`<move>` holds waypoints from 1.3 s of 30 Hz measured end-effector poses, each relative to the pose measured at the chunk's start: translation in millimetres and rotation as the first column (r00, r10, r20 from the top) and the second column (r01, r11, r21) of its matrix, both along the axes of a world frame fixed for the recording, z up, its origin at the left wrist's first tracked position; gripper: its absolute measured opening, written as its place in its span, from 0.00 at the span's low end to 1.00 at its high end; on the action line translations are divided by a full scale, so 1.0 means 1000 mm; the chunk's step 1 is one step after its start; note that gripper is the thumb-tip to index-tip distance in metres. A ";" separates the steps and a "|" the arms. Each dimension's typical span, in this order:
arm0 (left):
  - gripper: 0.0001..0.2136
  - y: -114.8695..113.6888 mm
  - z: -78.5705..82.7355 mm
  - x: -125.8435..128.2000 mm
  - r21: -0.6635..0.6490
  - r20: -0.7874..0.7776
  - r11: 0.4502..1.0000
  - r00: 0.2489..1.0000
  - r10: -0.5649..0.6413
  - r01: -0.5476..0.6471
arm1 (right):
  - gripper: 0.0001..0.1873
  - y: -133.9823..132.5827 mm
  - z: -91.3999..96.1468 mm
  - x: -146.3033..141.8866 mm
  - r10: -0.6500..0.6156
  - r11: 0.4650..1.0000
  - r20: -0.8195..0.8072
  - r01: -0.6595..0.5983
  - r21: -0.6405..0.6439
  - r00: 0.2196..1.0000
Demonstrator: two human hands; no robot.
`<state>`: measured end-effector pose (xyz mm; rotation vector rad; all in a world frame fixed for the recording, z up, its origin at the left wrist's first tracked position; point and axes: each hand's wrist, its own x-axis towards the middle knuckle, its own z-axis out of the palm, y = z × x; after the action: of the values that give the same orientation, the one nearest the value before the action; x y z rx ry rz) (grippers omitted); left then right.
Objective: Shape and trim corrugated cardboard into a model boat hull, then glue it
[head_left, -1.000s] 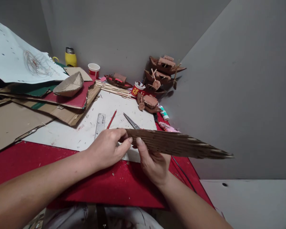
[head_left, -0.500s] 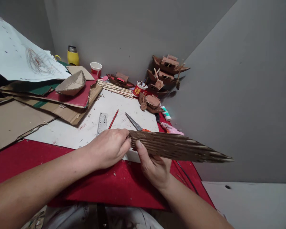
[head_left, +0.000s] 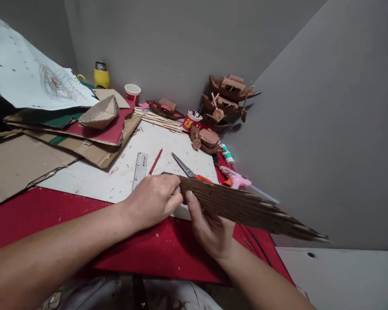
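A long brown piece of corrugated cardboard (head_left: 242, 206), its ridges showing, is held above the near edge of the table and tapers to a torn point at the right. My left hand (head_left: 155, 196) is closed on its left end, the fingertips curled out of sight. Just to the right, my right hand (head_left: 210, 228) grips the piece from below with the thumb lying on its ridged face. Beyond the cardboard lie scissors (head_left: 184, 165) with orange handles, a red pencil (head_left: 155, 162) and a clear ruler (head_left: 139, 168) on a white board (head_left: 116, 189).
Stacked cardboard sheets (head_left: 97, 157) and a small cardboard hull (head_left: 100, 114) fill the left side. Brown model boats (head_left: 210, 140), thin sticks (head_left: 158, 120) and paper cups (head_left: 132, 92) stand at the back. A pink glue gun (head_left: 239, 178) lies at the right, beside the grey wall.
The cardboard's pointed right end has dipped lower and swung toward the right. Both hands keep hold of it, and more of the glue gun shows behind it. The view has shifted slightly.
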<state>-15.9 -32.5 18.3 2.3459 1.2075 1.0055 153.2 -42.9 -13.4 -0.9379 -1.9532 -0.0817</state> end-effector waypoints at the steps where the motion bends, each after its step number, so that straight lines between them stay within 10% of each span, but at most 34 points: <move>1: 0.09 0.000 0.000 -0.001 0.010 0.021 1.000 1.000 -0.009 0.009 | 0.13 -0.001 0.002 -0.001 0.009 0.999 -0.041 -0.010 -0.044 0.999; 11: 0.14 0.012 0.017 -0.020 -0.131 0.406 0.972 0.884 0.231 -0.194 | 0.19 0.003 0.028 -0.005 -0.132 0.853 -0.494 -0.155 -0.498 0.860; 14: 0.15 0.016 0.017 -0.020 -0.368 0.471 0.930 0.866 0.169 0.019 | 0.20 0.008 0.030 -0.003 -0.097 0.781 -0.533 -0.268 -0.565 0.840; 16: 0.19 0.016 0.013 -0.016 -0.593 0.544 0.736 0.836 0.065 0.328 | 0.20 0.013 0.029 -0.001 -0.097 0.739 -0.561 -0.318 -0.594 0.822; 19: 0.25 0.013 0.002 -0.008 -0.708 0.695 0.242 0.715 0.074 0.664 | 0.17 0.021 0.025 0.002 -0.124 0.681 -0.603 -0.374 -0.629 0.788; 24: 0.28 0.014 -0.010 -0.006 -0.566 0.806 -0.049 0.565 0.173 0.823 | 0.19 0.030 0.021 0.004 -0.113 0.588 -0.617 -0.447 -0.674 0.779; 33: 0.35 0.013 -0.006 -0.007 -0.586 0.785 -0.071 0.587 0.197 0.807 | 0.20 0.024 0.030 -0.004 -0.012 0.473 -0.625 -0.546 -0.692 0.781; 39: 0.31 0.013 0.002 -0.008 -0.571 0.797 0.135 0.508 0.327 0.810 | 0.23 0.026 0.025 0.001 -0.067 0.604 -0.572 -0.423 -0.675 0.818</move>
<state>-24.4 -19.2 20.1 0.6679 0.4966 0.6008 153.7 -16.8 11.4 -1.1143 -1.4727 1.1645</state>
